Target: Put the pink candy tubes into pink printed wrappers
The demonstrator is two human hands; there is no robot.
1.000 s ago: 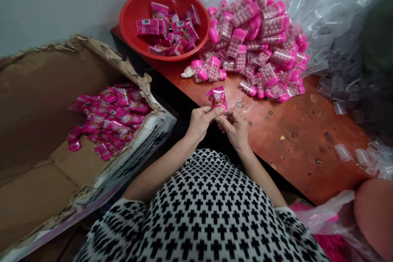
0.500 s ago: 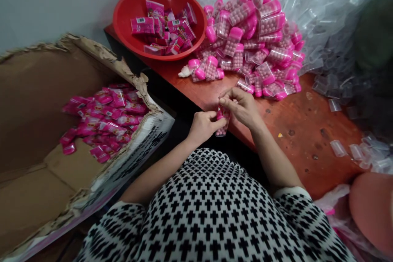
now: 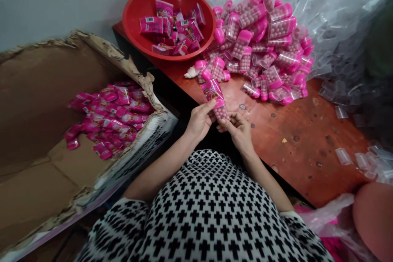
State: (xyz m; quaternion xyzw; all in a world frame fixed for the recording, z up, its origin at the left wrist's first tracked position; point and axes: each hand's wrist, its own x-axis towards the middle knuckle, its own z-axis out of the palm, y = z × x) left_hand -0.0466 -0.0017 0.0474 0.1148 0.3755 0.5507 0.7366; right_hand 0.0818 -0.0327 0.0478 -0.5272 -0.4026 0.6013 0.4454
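The left hand (image 3: 199,122) and right hand (image 3: 238,130) are each keeping a tight grip on one vial (image 3: 222,112) just below the red bowl (image 3: 136,8). The right hand is now sitting under it, no longer above, and the pink sleeve (image 3: 211,90) is covering its top. Bare vials (image 3: 260,41) are piling right of the bowl

red basin (image 3: 135,16), pink capped tubes (image 3: 264,41), pink packets (image 3: 110,114) in brown box (image 3: 37,90), reddish-brown table (image 3: 307,131), black-and-white cross-patterned garment (image 3: 208,213), perhaps a shirt.

One held tube (image 3: 214,97), one red bowl (image 3: 135,13), one cardboard box (image 3: 46,86).
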